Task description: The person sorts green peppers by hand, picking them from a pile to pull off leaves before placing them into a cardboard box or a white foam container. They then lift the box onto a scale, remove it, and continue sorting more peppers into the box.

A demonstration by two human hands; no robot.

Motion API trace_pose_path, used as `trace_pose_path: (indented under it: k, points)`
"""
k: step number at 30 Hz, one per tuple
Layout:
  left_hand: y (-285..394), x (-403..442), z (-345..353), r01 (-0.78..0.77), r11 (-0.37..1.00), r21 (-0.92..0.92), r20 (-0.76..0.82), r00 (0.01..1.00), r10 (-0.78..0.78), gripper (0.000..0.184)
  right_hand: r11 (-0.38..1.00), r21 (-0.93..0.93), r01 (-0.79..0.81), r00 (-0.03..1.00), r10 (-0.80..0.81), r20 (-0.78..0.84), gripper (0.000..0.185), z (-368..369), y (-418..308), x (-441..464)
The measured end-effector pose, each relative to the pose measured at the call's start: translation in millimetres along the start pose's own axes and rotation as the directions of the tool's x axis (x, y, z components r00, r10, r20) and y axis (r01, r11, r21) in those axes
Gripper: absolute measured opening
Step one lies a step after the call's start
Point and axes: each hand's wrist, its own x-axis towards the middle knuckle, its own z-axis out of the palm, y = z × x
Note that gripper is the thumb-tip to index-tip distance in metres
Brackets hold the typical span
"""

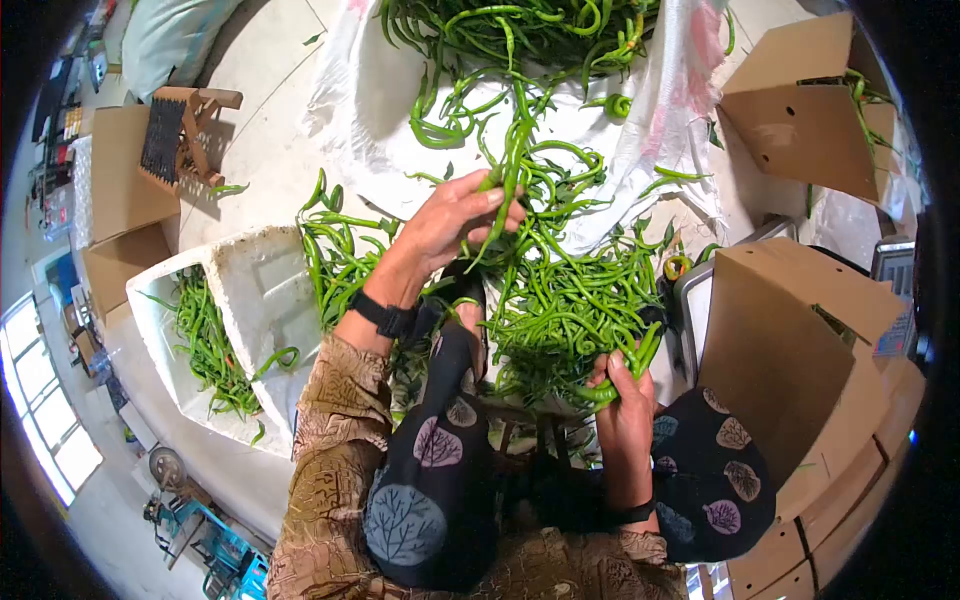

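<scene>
Long green chili peppers lie in a large pile [575,300] between my knees. My left hand [460,215] is raised over the near side of a white sack [380,150], its fingers closed on a few green chili peppers [513,160]. Lower down, by the right edge of the pile, my right hand [625,395] is wrapped round a small bunch of green chili peppers [648,348]. The fingers partly cover how many peppers each hand has. More chili peppers [520,25] spill out of the sack's mouth at the top.
On the left a white foam box [215,300] holds green peppers, beside a small wooden stool [185,135]. Open cardboard boxes stand at right, one close to my knee [790,350] and another farther off [795,110]. A full sack [175,35] leans at upper left.
</scene>
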Motion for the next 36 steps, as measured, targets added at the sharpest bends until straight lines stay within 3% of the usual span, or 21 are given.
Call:
trace_pose_path:
  k: [1, 2, 5, 6, 8, 9, 10, 11, 12, 14, 15, 19, 22, 24, 25, 28, 30, 31, 33, 35, 36]
  points:
    - [3, -13, 3, -0.005, 1.0, 0.001, 0.031, 1.0, 0.005, 0.027, 1.0, -0.019, -0.006, 0.999, 0.006, 0.035, 0.022, -1, -1, -2]
    - [6, -29, 5, -0.011, 1.0, 0.008, 0.026, 1.0, 0.01, 0.027, 0.98, -0.195, 0.042, 0.999, -0.039, 0.023, 0.016, 8, -10, -11]
    - [16, -90, -4, 0.108, 0.942, 0.316, -0.219, 0.975, -0.038, 0.029, 0.994, -0.061, 0.087, 0.996, -0.087, -0.001, 0.016, 3, 0, -12]
    - [6, -115, -15, 0.05, 0.87, 0.49, -0.287, 0.952, 0.107, 0.031, 0.995, -0.005, 0.096, 0.995, -0.096, 0.029, 0.016, 3, 0, -14]
    - [-16, -172, -57, 0.111, 0.443, 0.89, -0.273, 0.907, 0.321, 0.033, 0.996, -0.036, 0.076, 0.993, -0.072, 0.091, 0.016, -1, -4, -20]
    - [-19, -201, -56, 0.251, 0.43, 0.867, -0.413, 0.845, 0.339, 0.033, 0.995, -0.091, 0.046, 0.987, -0.031, 0.155, 0.016, -7, -7, -25]
    - [-20, -221, -67, 0.268, 0.34, 0.901, -0.403, 0.806, 0.433, 0.032, 0.995, -0.08, 0.065, 0.99, -0.054, 0.132, 0.016, -9, -7, -28]
    - [-1, -238, -51, 0.12, 0.641, 0.758, -0.449, 0.809, 0.38, 0.03, 0.994, 0.034, 0.103, 0.978, -0.108, 0.178, 0.017, -6, -4, -31]
    - [16, -249, -30, 0.004, 0.816, 0.578, -0.477, 0.813, 0.334, 0.03, 0.981, 0.145, 0.131, 0.96, -0.162, 0.227, 0.019, -2, -2, -37]
    - [54, -257, 48, -0.129, 0.914, 0.384, -0.501, 0.803, 0.324, 0.032, 0.976, 0.189, 0.105, 0.952, -0.153, 0.263, 0.02, 4, -11, -51]
    - [68, -262, 79, -0.195, 0.923, 0.331, -0.439, 0.834, 0.334, 0.033, 0.971, 0.232, 0.066, 0.944, -0.136, 0.301, 0.021, 8, -17, -60]
    - [92, -275, 196, -0.281, 0.817, 0.504, -0.054, 0.933, 0.355, 0.05, 0.965, 0.176, 0.192, 0.892, -0.247, 0.378, 0.032, 19, -53, -114]
    - [80, -278, 236, -0.414, 0.522, 0.745, 0.25, 0.9, 0.357, 0.049, 0.952, 0.145, 0.27, 0.811, -0.306, 0.5, 0.035, 14, -84, -168]
    - [59, -278, 255, -0.318, 0.824, 0.469, 0.22, 0.946, 0.24, 0.055, 0.889, 0.105, 0.445, 0.652, -0.402, 0.643, 0.04, 10, -89, -189]
    - [51, -280, 272, -0.248, 0.929, 0.273, 0.204, 0.959, 0.196, 0.058, 0.858, 0.075, 0.509, 0.646, -0.438, 0.625, 0.042, 8, -82, -196]
    - [35, -287, 302, -0.212, 0.974, 0.075, 0.197, 0.961, 0.194, 0.064, 0.851, 0.111, 0.513, 0.674, -0.48, 0.561, 0.042, -11, -86, -215]
    - [25, -287, 314, -0.197, 0.976, -0.091, 0.28, 0.936, 0.214, 0.066, 0.723, 0.06, 0.688, 0.59, -0.606, 0.534, 0.04, -28, -83, -218]
    - [19, -285, 321, -0.197, 0.976, -0.089, 0.288, 0.933, 0.215, 0.066, 0.718, 0.061, 0.693, 0.587, -0.612, 0.53, 0.04, -34, -83, -222]
    - [7, -281, 335, -0.271, 0.962, -0.046, 0.298, 0.915, 0.272, 0.068, 0.571, -0.219, 0.791, 0.607, -0.691, 0.393, 0.037, -44, -84, -229]
    - [-5, -272, 347, -0.424, 0.899, 0.109, 0.366, 0.858, 0.361, 0.062, 0.531, -0.135, 0.836, 0.544, -0.777, 0.317, 0.034, -60, -88, -231]
    - [-1, -274, 348, -0.456, 0.861, 0.224, 0.417, 0.844, 0.338, 0.063, 0.605, -0.086, 0.792, 0.599, -0.741, 0.305, 0.034, -70, -100, -238]
